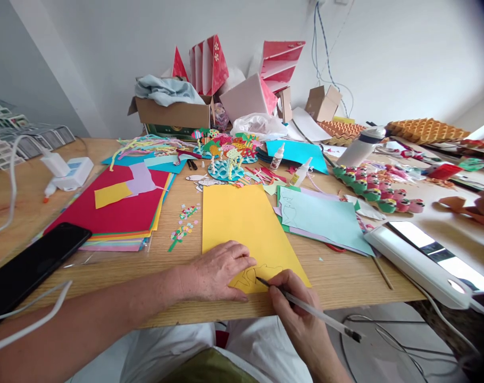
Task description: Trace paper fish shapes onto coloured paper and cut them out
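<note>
A sheet of yellow paper point(238, 218) lies before me at the table's front edge, with thin dark outlines drawn on its near end. My left hand point(218, 271) rests flat on the sheet's near left side, fingers stretched out. Gripped in my right hand point(295, 306) is a pen point(317, 314) with a clear barrel, its tip touching the paper beside the drawn lines. Right of the sheet, light blue paper point(322, 215) with a drawn outline tops a small stack. Two paper flower sprigs point(182, 234) sit on the left.
A stack of coloured paper point(110, 213) and a black phone point(34, 260) are at left. Glue bottles point(278, 157), paper fish decorations point(226, 167) and scraps stand behind. To the right are a painted egg carton point(377, 186), a white bottle point(359, 149) and a white device point(421, 266).
</note>
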`<state>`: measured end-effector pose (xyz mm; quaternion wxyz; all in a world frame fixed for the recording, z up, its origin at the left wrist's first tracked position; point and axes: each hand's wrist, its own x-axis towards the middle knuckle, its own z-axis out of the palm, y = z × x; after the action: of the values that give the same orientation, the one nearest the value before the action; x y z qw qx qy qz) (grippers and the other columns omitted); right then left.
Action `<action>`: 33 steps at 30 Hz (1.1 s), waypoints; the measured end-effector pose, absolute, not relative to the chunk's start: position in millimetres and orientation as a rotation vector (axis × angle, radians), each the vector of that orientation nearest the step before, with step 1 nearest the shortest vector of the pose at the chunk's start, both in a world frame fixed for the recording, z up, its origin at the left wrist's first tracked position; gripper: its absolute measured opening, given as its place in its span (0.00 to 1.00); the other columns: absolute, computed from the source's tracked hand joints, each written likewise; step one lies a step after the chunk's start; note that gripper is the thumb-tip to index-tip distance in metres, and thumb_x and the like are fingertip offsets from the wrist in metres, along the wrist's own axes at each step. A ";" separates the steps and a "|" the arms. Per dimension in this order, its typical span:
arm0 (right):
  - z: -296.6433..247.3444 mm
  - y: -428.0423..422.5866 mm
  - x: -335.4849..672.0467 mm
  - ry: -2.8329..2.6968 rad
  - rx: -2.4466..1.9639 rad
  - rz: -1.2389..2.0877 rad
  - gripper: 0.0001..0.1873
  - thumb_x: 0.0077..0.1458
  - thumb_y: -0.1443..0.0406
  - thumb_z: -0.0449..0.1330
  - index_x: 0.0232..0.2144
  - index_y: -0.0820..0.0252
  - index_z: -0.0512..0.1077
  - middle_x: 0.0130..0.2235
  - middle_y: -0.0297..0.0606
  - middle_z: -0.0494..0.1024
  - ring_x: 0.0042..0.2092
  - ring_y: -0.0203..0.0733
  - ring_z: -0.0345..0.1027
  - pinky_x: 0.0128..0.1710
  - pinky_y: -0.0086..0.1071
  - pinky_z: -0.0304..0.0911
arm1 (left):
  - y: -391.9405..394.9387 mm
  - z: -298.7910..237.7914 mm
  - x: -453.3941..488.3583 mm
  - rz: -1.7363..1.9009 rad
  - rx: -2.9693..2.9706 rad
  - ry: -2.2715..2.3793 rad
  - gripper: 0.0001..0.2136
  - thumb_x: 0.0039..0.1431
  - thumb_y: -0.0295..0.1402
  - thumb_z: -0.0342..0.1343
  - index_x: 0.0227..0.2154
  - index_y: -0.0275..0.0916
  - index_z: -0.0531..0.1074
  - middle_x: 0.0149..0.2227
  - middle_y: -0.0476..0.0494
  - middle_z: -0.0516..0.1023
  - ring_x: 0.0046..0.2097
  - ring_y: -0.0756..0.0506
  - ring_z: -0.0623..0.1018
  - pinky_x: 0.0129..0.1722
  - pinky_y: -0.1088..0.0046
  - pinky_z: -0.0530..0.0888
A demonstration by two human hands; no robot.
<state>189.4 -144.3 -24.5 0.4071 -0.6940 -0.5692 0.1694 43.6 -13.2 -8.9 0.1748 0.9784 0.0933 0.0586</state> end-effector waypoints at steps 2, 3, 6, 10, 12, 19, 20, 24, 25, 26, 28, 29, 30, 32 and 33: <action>-25.9 -144.4 188.4 -1.434 -1.750 0.440 0.07 0.52 0.65 0.49 0.24 0.57 0.62 0.16 0.25 0.58 0.17 0.31 0.51 0.17 0.25 0.47 | -13.1 -9.0 44.0 0.160 2.773 0.266 0.29 0.45 0.44 0.61 0.49 0.34 0.63 0.47 0.38 0.66 0.49 0.41 0.65 0.51 0.64 0.63; -26.6 -144.4 187.8 -1.438 -1.751 0.436 0.07 0.52 0.65 0.49 0.24 0.58 0.62 0.16 0.25 0.58 0.17 0.31 0.51 0.16 0.25 0.47 | -13.1 -9.3 44.1 0.159 2.773 0.269 0.29 0.45 0.43 0.61 0.49 0.34 0.64 0.47 0.38 0.66 0.49 0.41 0.65 0.51 0.64 0.63; -28.4 -143.9 186.6 -1.433 -1.764 0.396 0.06 0.52 0.65 0.50 0.24 0.58 0.63 0.16 0.25 0.60 0.17 0.31 0.52 0.16 0.25 0.46 | -13.0 -10.1 44.1 0.160 2.772 0.278 0.28 0.44 0.44 0.61 0.48 0.35 0.64 0.47 0.39 0.66 0.49 0.41 0.65 0.51 0.65 0.63; -28.9 -142.8 186.2 -1.455 -1.754 0.368 0.06 0.52 0.65 0.50 0.24 0.58 0.63 0.16 0.25 0.61 0.16 0.30 0.52 0.16 0.25 0.46 | -13.2 -10.1 43.9 0.167 2.771 0.290 0.27 0.44 0.44 0.61 0.46 0.36 0.65 0.46 0.40 0.66 0.49 0.41 0.65 0.51 0.65 0.63; -28.0 -142.4 186.3 -1.477 -1.751 0.363 0.06 0.51 0.65 0.50 0.24 0.58 0.63 0.16 0.25 0.61 0.16 0.30 0.53 0.16 0.25 0.47 | -13.4 -9.8 43.9 0.162 2.773 0.291 0.26 0.44 0.44 0.61 0.44 0.36 0.65 0.46 0.40 0.66 0.48 0.41 0.65 0.51 0.65 0.63; -28.1 -143.3 187.1 -1.474 -1.760 0.392 0.06 0.52 0.65 0.50 0.25 0.58 0.63 0.15 0.24 0.60 0.16 0.31 0.53 0.16 0.25 0.48 | -13.1 -10.5 44.0 0.182 2.776 0.270 0.25 0.44 0.43 0.61 0.43 0.36 0.65 0.45 0.41 0.67 0.47 0.42 0.65 0.49 0.66 0.64; -28.5 -143.5 187.2 -1.474 -1.756 0.403 0.06 0.52 0.65 0.50 0.25 0.58 0.63 0.15 0.24 0.59 0.16 0.31 0.53 0.16 0.25 0.48 | -12.9 -10.6 43.9 0.183 2.777 0.270 0.25 0.45 0.43 0.61 0.43 0.36 0.65 0.45 0.41 0.67 0.48 0.42 0.65 0.50 0.66 0.64; -28.8 -143.1 187.3 -1.486 -1.726 0.412 0.06 0.52 0.65 0.50 0.24 0.58 0.63 0.16 0.24 0.59 0.17 0.31 0.52 0.16 0.25 0.47 | -12.7 -10.4 43.8 0.189 2.779 0.273 0.25 0.44 0.44 0.61 0.44 0.36 0.65 0.45 0.40 0.67 0.47 0.42 0.65 0.50 0.66 0.64; -28.6 -142.8 187.1 -1.486 -1.725 0.408 0.06 0.52 0.65 0.50 0.24 0.58 0.63 0.16 0.25 0.59 0.17 0.30 0.52 0.16 0.25 0.47 | -12.9 -10.3 44.0 0.190 2.779 0.272 0.25 0.44 0.44 0.61 0.44 0.36 0.65 0.45 0.40 0.67 0.47 0.42 0.65 0.50 0.66 0.64; -28.4 -142.5 186.9 -1.484 -1.728 0.403 0.06 0.52 0.65 0.50 0.24 0.58 0.63 0.16 0.25 0.59 0.17 0.30 0.52 0.16 0.25 0.47 | -13.2 -10.1 44.2 0.191 2.779 0.272 0.25 0.44 0.44 0.61 0.44 0.36 0.65 0.45 0.40 0.66 0.47 0.42 0.65 0.50 0.66 0.64; -28.3 -142.3 186.4 -1.478 -1.734 0.402 0.06 0.52 0.66 0.50 0.25 0.58 0.63 0.16 0.24 0.59 0.16 0.30 0.52 0.16 0.25 0.47 | -13.7 -9.9 44.7 0.185 2.781 0.270 0.25 0.45 0.43 0.61 0.44 0.35 0.65 0.45 0.40 0.66 0.47 0.42 0.65 0.50 0.66 0.64; -28.3 -142.4 186.3 -1.477 -1.734 0.405 0.06 0.52 0.65 0.50 0.25 0.58 0.63 0.16 0.24 0.59 0.16 0.30 0.52 0.16 0.25 0.47 | -13.9 -9.9 44.8 0.183 2.782 0.271 0.25 0.44 0.43 0.61 0.44 0.35 0.65 0.45 0.40 0.66 0.47 0.42 0.65 0.50 0.66 0.64; -28.5 -142.6 186.2 -1.478 -1.732 0.408 0.06 0.52 0.65 0.50 0.25 0.58 0.63 0.16 0.24 0.59 0.16 0.30 0.52 0.16 0.25 0.47 | -13.9 -10.0 44.9 0.180 2.783 0.271 0.25 0.44 0.43 0.61 0.44 0.35 0.65 0.45 0.40 0.66 0.47 0.42 0.65 0.50 0.66 0.64; -28.9 -143.2 186.4 -1.477 -1.728 0.407 0.06 0.52 0.65 0.50 0.24 0.58 0.63 0.15 0.24 0.58 0.16 0.30 0.52 0.16 0.24 0.47 | -13.6 -10.5 44.8 0.178 2.784 0.275 0.25 0.44 0.43 0.61 0.44 0.35 0.65 0.45 0.40 0.66 0.48 0.42 0.65 0.50 0.67 0.64; -29.1 -143.4 186.6 -1.478 -1.727 0.402 0.06 0.52 0.65 0.50 0.24 0.58 0.63 0.15 0.24 0.58 0.16 0.30 0.52 0.16 0.24 0.47 | -13.4 -10.9 44.7 0.178 2.784 0.276 0.25 0.44 0.43 0.61 0.44 0.35 0.65 0.45 0.40 0.67 0.48 0.42 0.65 0.50 0.67 0.64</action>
<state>186.6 -143.4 -29.1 0.4045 -0.6842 -0.5855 0.1594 44.7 -13.4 -10.9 0.1684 0.9789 0.0969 0.0626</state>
